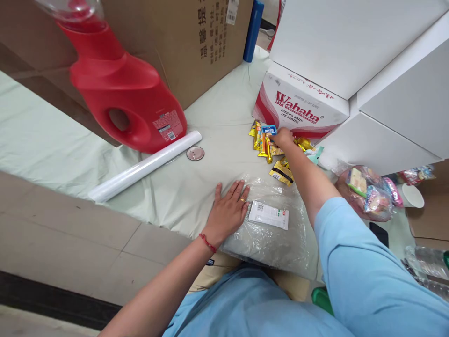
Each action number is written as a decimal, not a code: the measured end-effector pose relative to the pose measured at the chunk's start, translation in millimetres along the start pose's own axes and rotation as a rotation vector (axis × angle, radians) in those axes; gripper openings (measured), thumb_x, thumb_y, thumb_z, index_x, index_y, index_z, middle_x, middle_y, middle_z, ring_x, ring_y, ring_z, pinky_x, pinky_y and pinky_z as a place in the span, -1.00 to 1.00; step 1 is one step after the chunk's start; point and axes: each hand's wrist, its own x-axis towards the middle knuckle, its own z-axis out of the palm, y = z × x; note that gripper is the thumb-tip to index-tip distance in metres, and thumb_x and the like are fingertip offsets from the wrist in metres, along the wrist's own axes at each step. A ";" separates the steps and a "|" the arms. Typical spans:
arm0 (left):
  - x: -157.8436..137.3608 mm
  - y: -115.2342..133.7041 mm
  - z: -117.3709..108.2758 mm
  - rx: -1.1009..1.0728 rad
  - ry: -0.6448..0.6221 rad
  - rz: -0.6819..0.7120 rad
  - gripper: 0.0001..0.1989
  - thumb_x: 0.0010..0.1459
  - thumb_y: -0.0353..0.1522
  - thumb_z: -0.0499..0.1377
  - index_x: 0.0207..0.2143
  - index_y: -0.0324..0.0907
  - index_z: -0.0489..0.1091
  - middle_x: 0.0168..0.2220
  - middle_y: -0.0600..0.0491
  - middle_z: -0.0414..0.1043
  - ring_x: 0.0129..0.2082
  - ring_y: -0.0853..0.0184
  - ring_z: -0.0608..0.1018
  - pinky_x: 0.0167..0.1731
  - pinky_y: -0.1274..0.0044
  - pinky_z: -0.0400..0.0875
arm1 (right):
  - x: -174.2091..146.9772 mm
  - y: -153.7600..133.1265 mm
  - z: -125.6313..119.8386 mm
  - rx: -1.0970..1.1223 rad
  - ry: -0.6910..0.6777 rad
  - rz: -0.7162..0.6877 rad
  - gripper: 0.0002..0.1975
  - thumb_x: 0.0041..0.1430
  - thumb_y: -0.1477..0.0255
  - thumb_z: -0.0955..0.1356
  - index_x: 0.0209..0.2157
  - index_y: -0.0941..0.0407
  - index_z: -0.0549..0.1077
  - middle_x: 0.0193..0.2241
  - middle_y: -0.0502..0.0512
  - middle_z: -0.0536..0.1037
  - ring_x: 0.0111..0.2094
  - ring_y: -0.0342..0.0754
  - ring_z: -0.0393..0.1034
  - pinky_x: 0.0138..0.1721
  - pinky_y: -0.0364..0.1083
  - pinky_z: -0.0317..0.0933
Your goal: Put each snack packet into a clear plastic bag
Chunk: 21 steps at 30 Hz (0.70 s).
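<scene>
My left hand [229, 208] lies flat with its fingers spread on a clear plastic bag [277, 248] at the table's near edge. Just to its right, a white sachet [268, 215] with green and red print rests on the plastic. Farther off, my right hand [283, 138] is over a pile of small snack packets, its fingers curled at a blue snack packet [269, 130]. Yellow snack packets [258, 138] lie left of those fingers. A black-and-gold packet [281, 172] is nearer to me. Part of the pile is hidden behind my right hand and forearm.
A Wahaha water carton [301, 100] stands behind the packets, against white boxes [315, 42]. At left are a red detergent jug [129, 98], a white roll [147, 166] and a round disc [195, 153]. A snack-filled bowl [351, 196] and a paper cup [412, 195] sit right.
</scene>
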 end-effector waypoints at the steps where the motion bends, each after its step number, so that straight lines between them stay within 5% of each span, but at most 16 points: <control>1: 0.3 0.2 -0.3 -0.002 -0.003 -0.003 -0.43 0.53 -0.20 -0.18 0.47 -0.10 0.18 0.52 -0.08 0.08 0.51 0.08 0.20 0.47 -0.13 -0.16 | -0.7 -1.9 -4.3 0.056 0.038 0.010 -0.63 0.21 0.28 0.49 -0.01 0.16 0.54 0.03 0.40 0.61 0.15 0.34 0.41 0.14 0.23 0.28; 5: 1.3 0.6 -1.2 -0.021 0.001 -0.018 -0.44 0.53 -0.20 -0.15 0.47 -0.06 0.18 0.53 -0.06 0.06 0.52 0.09 0.18 0.48 -0.11 -0.19 | -31.7 -1.6 -28.2 0.201 0.237 -0.135 -0.80 0.37 0.33 0.35 -0.06 0.11 0.46 -0.09 0.27 0.61 0.02 0.20 0.43 0.09 0.16 0.28; 8: 1.5 0.7 -1.8 -0.033 0.000 -0.019 -0.45 0.53 -0.21 -0.15 0.47 -0.05 0.19 0.53 -0.06 0.05 0.52 0.10 0.18 0.49 -0.10 -0.21 | -97.7 17.6 -44.0 0.313 0.235 -0.371 -0.79 0.40 0.22 0.31 -0.08 0.06 0.40 -0.16 0.16 0.56 -0.13 0.09 0.43 -0.05 0.06 0.34; 11: 1.4 0.5 -1.8 -0.038 0.000 -0.014 -0.45 0.53 -0.22 -0.16 0.47 -0.06 0.20 0.53 -0.07 0.05 0.52 0.10 0.18 0.49 -0.10 -0.22 | -184.4 55.1 -48.0 0.430 0.061 -0.604 -0.82 0.36 0.16 0.34 -0.20 -0.04 0.39 -0.32 0.06 0.48 -0.28 0.07 0.40 -0.22 0.04 0.35; 15: 1.4 0.2 -0.1 -0.023 0.006 -0.007 -0.44 0.53 -0.21 -0.17 0.46 -0.08 0.20 0.53 -0.09 0.05 0.52 0.10 0.17 0.48 -0.11 -0.24 | -273.3 102.6 -33.7 0.244 -0.101 -0.736 -0.93 0.33 0.34 0.30 -0.26 -0.05 0.42 -0.32 0.14 0.48 -0.25 0.14 0.39 -0.20 0.10 0.34; 18: 1.9 0.2 1.7 -0.007 0.013 -0.003 -0.44 0.52 -0.21 -0.16 0.46 -0.09 0.20 0.53 -0.10 0.07 0.52 0.09 0.18 0.48 -0.12 -0.24 | -299.1 120.8 -24.4 0.001 -0.176 -0.795 -0.95 0.28 0.41 0.35 -0.23 0.00 0.46 -0.20 0.24 0.53 -0.13 0.23 0.38 -0.15 0.16 0.33; 21: 2.6 0.7 3.1 0.004 0.032 0.002 -0.43 0.51 -0.20 -0.15 0.46 -0.09 0.21 0.52 -0.10 0.09 0.51 0.08 0.20 0.47 -0.12 -0.22 | -301.1 127.2 -27.0 -0.019 -0.235 -0.823 -0.80 0.28 0.23 0.45 -0.13 0.01 0.49 -0.03 0.26 0.53 -0.03 0.26 0.35 -0.05 0.21 0.33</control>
